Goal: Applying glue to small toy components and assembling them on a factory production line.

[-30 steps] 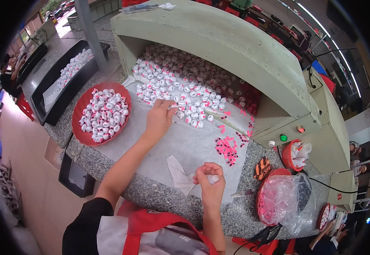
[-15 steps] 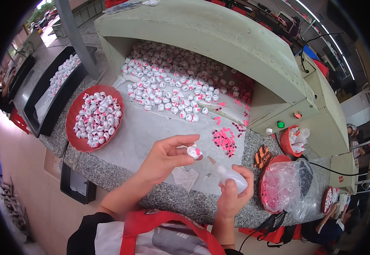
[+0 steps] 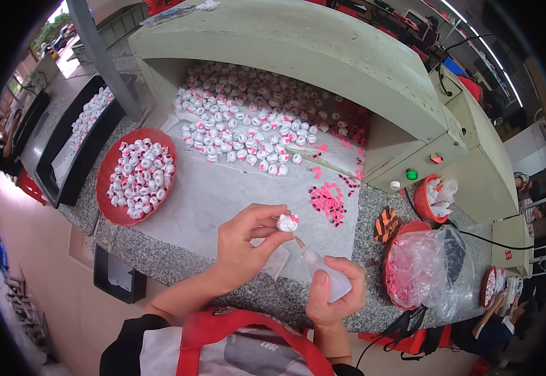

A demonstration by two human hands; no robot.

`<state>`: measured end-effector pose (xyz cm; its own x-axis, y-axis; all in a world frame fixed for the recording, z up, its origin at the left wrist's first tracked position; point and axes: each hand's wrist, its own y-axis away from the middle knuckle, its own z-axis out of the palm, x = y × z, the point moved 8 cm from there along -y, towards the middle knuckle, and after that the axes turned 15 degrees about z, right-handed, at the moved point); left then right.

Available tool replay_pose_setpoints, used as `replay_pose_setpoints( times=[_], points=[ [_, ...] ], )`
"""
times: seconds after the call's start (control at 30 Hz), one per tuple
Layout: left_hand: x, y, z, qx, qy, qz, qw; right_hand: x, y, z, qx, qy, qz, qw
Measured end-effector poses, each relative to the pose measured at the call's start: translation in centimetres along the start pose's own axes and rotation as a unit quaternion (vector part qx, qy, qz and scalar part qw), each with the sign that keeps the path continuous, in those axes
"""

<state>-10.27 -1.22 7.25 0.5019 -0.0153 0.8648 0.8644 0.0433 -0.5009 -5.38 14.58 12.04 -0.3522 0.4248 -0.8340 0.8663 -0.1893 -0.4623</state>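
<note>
Between thumb and fingers, my left hand point(image 3: 246, 241) pinches a small white figurine head point(image 3: 287, 222) with a pink bow. My right hand point(image 3: 337, 288) grips a translucent squeeze bottle point(image 3: 324, 271), its narrow nozzle pointing up and left. The nozzle tip is at the underside of the head; whether it touches I cannot tell. Beyond my hands, a pile of small pink and dark pieces point(image 3: 327, 202) lies on white paper point(image 3: 222, 194). Many similar white heads point(image 3: 248, 135) spread back under the hood.
A red scalloped bowl point(image 3: 105, 199) of white heads stands at left, near a long black tray point(image 3: 47, 169). The machine hood point(image 3: 298, 56) arches over the back. To the right are a plastic-covered red bowl point(image 3: 395, 301), an orange-black striped piece point(image 3: 386, 224) and a red cup point(image 3: 422, 207).
The bottle's nozzle has come up and left to the figurine head. My left hand has turned the head slightly, still pinching it. The whole view has shifted a little.
</note>
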Motion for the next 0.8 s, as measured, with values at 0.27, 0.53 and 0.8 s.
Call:
replay_pose_setpoints(
  times=[0.27, 0.53, 0.8],
  points=[
    [0.3, -0.1, -0.7, 0.001, -0.021, 0.019, 1.0, -0.2, -0.2, 0.6, -0.002, 0.012, -0.003, 1.0],
    [0.8, -0.4, -1.1, -0.005, -0.069, 0.067, 0.995, -1.1, -0.6, 1.7, -0.051, 0.011, -0.044, 0.998],
    [-0.1, -0.5, -1.1, 0.02, -0.021, 0.018, 0.999, -0.6, -1.0, 1.1, -0.039, 0.015, -0.03, 0.999]
  ],
)
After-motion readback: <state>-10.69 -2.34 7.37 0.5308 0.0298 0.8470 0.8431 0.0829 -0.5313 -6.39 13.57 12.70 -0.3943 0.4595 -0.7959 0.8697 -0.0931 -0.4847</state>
